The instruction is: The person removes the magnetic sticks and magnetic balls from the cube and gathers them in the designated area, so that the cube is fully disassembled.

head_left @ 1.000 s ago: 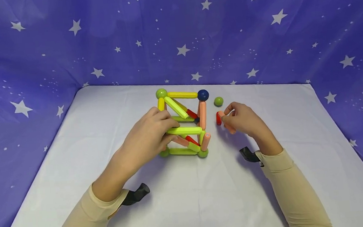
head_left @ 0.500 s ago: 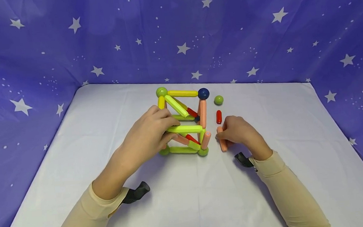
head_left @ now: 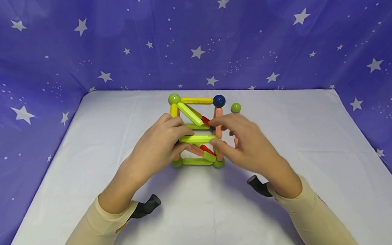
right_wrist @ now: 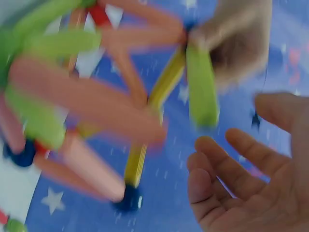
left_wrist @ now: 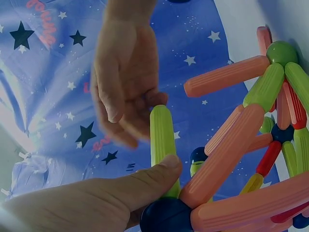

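A frame of magnetic sticks and balls (head_left: 197, 100) stands mid-table. My left hand (head_left: 161, 140) grips its near left upper corner; in the left wrist view the thumb lies on a lime green stick (left_wrist: 161, 130) just above a navy ball (left_wrist: 166, 217). That stick points rightward across the frame's near side. My right hand (head_left: 248, 141) has its fingers spread around the stick's far end, holding nothing; a gap shows between fingertips and stick in the right wrist view. Close by, a peach stick (left_wrist: 224, 75) rises from a green ball (left_wrist: 281, 52) at the near right corner.
A loose green ball (head_left: 236, 107) sits right of the frame. Part of a loose peach stick (head_left: 236, 141) shows behind the right hand, which hides the red stick there. Black wrist mounts (head_left: 147, 206) jut from both sleeves. A starry purple cloth (head_left: 189, 32) backs the white table.
My right hand set the loose peach stick down on the table near the red one, let go, then moved left to the lime green stick's end. The left hand stayed in place.
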A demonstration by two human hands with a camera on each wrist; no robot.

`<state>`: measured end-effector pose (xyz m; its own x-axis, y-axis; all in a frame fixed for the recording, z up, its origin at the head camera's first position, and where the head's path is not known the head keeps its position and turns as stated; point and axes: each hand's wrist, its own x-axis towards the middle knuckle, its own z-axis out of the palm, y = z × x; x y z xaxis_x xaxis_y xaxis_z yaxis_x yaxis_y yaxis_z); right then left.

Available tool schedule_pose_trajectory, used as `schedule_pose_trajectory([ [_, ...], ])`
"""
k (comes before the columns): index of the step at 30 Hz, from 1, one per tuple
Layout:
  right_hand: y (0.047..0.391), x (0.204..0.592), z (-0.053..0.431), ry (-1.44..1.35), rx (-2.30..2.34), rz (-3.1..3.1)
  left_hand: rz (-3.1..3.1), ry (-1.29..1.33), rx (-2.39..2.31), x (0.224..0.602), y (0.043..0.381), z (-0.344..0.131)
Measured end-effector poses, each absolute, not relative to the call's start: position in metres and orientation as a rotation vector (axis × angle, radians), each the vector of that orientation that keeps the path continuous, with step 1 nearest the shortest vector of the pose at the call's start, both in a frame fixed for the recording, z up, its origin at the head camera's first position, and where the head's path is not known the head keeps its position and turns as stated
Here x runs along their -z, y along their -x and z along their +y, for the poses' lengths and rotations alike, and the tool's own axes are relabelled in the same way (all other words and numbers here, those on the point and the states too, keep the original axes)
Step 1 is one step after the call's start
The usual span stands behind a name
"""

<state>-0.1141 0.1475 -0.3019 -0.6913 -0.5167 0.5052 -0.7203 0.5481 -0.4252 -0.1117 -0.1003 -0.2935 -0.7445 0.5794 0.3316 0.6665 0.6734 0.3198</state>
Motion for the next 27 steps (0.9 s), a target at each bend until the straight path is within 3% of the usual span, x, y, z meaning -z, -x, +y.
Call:
schedule_pose_trajectory([
  [4,0.108,0.308,0.126,-1.264,-0.769,-2.373,-2.688,1.065,0.672,0.291,0.113,-0.104],
  [17,0.092,0.316,0.12,-1.551,-0.657,-2.457,-2.696,1.218,0.778,0.279,0.111,-0.125],
  [23,0.087,0.301,0.141,-1.471,-0.905,-2.482,-2.694,1.225,0.754,0.279,0.112,-0.125],
  [27,0.094,0.292,0.169,-1.225,-1.041,-2.515,-2.7,1.224,0.742,0.279,0.112,-0.125],
])
